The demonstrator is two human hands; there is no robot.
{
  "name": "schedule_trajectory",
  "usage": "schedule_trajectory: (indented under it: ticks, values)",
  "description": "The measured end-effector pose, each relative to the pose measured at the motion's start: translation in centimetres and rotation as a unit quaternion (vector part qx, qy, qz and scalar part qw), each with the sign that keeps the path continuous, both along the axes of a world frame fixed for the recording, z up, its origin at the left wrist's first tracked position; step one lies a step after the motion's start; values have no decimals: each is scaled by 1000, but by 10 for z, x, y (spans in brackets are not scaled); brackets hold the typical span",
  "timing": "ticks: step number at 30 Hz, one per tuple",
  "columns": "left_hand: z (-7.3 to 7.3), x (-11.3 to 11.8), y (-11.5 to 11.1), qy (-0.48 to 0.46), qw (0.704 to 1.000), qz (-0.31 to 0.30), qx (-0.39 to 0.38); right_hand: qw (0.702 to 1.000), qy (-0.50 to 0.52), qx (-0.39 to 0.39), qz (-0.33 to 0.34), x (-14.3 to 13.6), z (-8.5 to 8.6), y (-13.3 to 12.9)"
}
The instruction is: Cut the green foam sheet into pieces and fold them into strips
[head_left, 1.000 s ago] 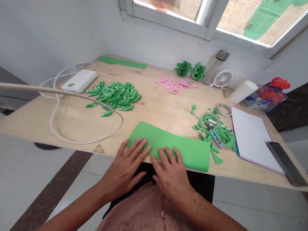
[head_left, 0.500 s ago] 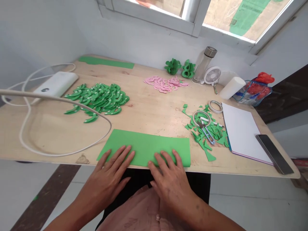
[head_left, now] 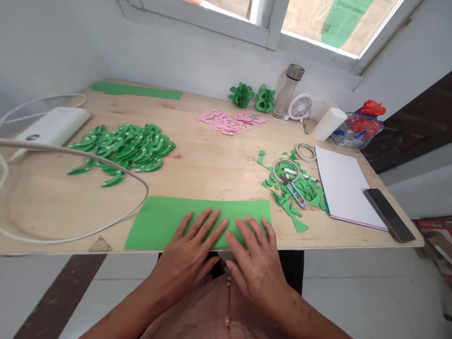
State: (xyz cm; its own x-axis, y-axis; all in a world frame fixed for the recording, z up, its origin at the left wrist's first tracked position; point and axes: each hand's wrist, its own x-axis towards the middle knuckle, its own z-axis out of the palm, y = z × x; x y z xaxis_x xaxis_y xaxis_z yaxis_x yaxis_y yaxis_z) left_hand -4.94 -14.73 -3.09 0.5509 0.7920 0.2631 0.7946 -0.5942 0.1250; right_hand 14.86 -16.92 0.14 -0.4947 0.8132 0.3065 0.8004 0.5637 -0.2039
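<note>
A green sheet of paper lies flat along the table's front edge. My left hand rests on its middle, palm down with the fingers stretched out. Close beside it, my right hand presses the sheet's right part, fingers spread and flat. Neither hand grips anything. The fingers cover some of the sheet's lower edge. To the right lie green paper scraps, with blue thread snips and a tape roll on top of them.
Green curved cut-outs are heaped at left, near a white power bank and a looping cable. Pink cut-outs, green paper ornaments, a bottle and a fan stand farther back. White paper and a phone lie right.
My left hand has slid right along the green sheet, closer to my right hand. More of the sheet's left end shows. The whole view has shifted a little.
</note>
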Motion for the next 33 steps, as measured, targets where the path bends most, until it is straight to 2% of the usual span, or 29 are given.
schedule_trajectory:
  ticks: [3,6,11,15,24,33]
  values:
    - [-6,-2,-3,-9,1000,16,-4,995,47,42,-80,15,-2,1]
    - [-7,-2,-4,-20,1000,16,3,988,55,42,-136,26,-10,4]
    - [0,8,-1,-41,999,14,3,988,56,7,-141,30,-21,5]
    - [3,21,3,-43,999,-16,-2,989,56,1,-134,28,-23,3]
    - [-4,33,11,-37,999,-37,-5,991,49,-4,-121,29,-26,-2]
    - [-10,32,9,-15,999,-45,13,977,142,3,-159,46,-25,-9]
